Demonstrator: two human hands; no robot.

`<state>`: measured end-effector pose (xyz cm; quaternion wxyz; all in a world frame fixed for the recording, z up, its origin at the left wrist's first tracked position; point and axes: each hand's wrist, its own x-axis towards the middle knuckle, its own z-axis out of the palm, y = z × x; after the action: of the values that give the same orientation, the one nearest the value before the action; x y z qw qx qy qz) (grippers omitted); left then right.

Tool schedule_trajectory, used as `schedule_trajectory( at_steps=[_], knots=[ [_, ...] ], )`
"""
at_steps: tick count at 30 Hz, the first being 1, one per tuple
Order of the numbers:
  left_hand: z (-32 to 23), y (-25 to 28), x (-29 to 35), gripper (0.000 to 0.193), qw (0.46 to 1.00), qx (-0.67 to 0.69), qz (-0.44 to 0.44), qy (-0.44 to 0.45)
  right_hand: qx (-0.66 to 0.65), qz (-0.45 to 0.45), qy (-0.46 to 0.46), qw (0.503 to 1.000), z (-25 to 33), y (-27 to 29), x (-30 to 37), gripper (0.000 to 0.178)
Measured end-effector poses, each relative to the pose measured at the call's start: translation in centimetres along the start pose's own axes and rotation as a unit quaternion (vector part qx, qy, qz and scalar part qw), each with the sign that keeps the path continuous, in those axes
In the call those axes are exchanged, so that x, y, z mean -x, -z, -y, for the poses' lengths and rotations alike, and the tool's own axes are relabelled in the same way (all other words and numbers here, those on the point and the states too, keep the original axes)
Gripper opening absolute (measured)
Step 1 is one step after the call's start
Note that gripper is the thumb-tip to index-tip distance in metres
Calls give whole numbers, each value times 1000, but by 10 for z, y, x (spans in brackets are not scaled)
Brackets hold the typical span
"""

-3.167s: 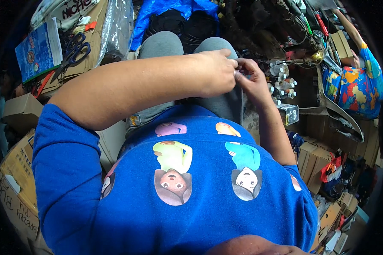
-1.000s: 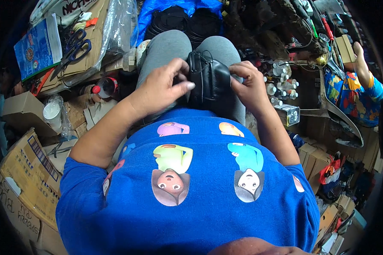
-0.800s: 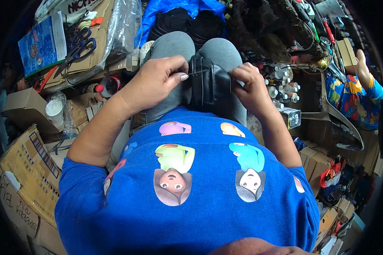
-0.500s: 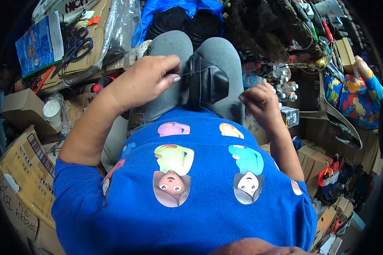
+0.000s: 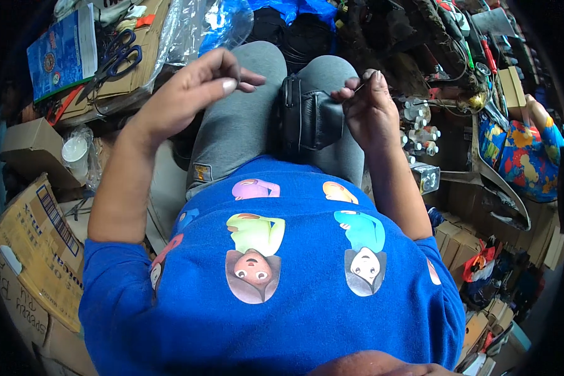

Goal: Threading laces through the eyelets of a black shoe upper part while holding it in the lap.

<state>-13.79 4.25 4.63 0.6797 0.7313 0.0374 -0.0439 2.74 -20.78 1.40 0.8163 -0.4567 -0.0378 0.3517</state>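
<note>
A small black leather-look pouch (image 5: 323,123) with a zipped, seamed edge lies across my grey-trousered lap, mostly on the right thigh. My left hand (image 5: 197,94) hovers over the left thigh, apart from the pouch. Its fingers are loosely spread, and nothing shows between them. Just past the pouch's right side, my right hand (image 5: 375,109) is raised with thumb and fingers pinched together. A very thin, dark sliver shows at those fingertips, too small to name. Neither hand visibly touches the pouch.
Dark-handled scissors (image 5: 114,66) and a blue book (image 5: 62,53) lie on cardboard at the upper left. Cardboard boxes (image 5: 37,150) and a white cup (image 5: 75,150) stand at left. Small clear bottles (image 5: 423,135) cluster at right, near another person's colourful sleeve (image 5: 523,150).
My left hand has drawn back from the pouch, opened, and no longer shows the thin dark item it held. My right hand has risen and turned, now pinching.
</note>
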Motion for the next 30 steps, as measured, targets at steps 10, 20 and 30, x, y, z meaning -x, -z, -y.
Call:
schedule_trajectory(
  at_steps=[10,20,30],
  knots=[
    [15,7,-25,21,997,-41,-20,55,-65,-86,-34,994,0,13,-23,20],
    [32,-43,-45,19,920,-350,-87,-150,-122,-1,-62,991,-5,36,-29,18],
    [24,0,-24,14,990,46,-133,-18,-120,-11,-44,992,-6,32,-26,17]
  ],
)
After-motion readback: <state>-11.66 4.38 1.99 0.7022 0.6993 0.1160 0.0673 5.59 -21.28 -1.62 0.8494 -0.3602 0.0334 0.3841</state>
